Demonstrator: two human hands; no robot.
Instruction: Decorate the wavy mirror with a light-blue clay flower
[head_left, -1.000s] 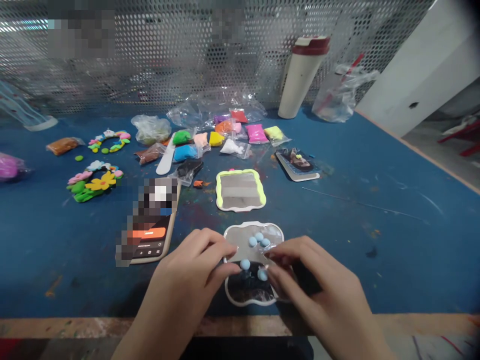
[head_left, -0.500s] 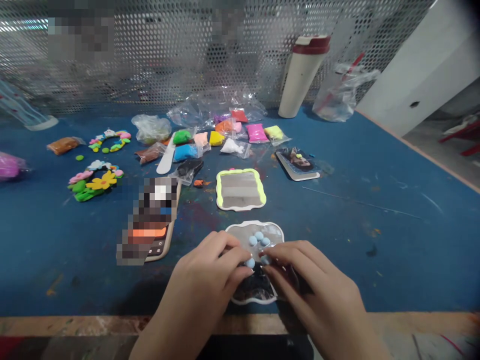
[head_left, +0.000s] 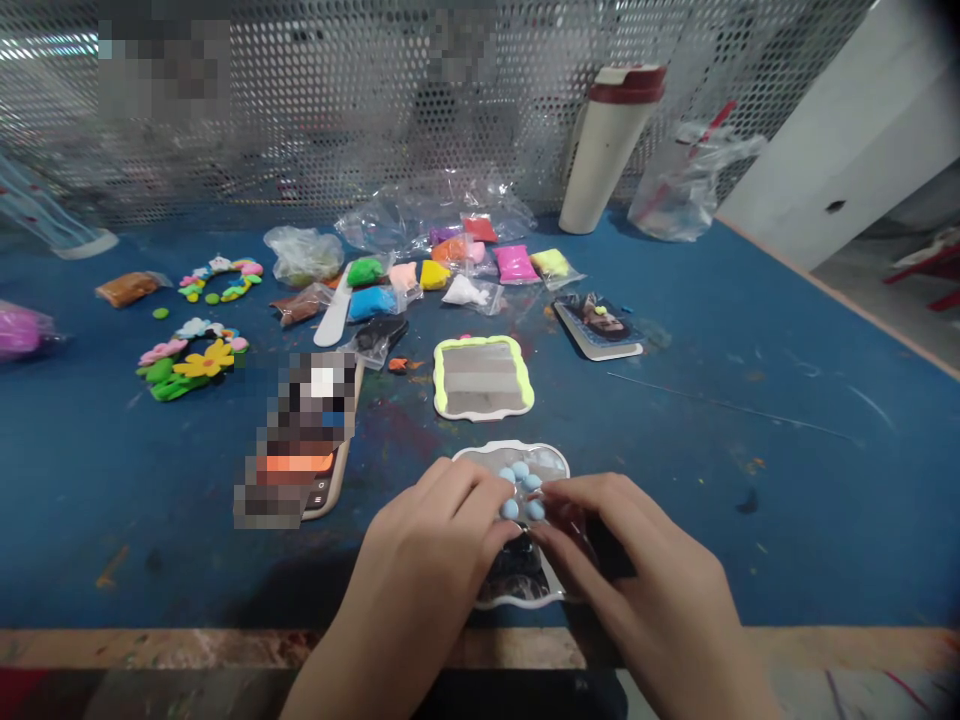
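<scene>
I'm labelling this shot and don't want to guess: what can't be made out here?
All in the head view:
- Left part of the near mirror: behind the left hand.
- Whether either the left or right hand grips the light-blue pieces: contact too small to tell.
- Phone screen: mostly pixelated.
- Magenta packet: cut off by the left edge.

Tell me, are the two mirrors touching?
Apart. The head view shows a strip of blue tabletop between the yellow-edged mirror and the nearer mirror.

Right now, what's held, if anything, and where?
Cannot be told: left hand fingers are at one light blue ball, outer side; right hand fingers, another ball, likewise.
</scene>
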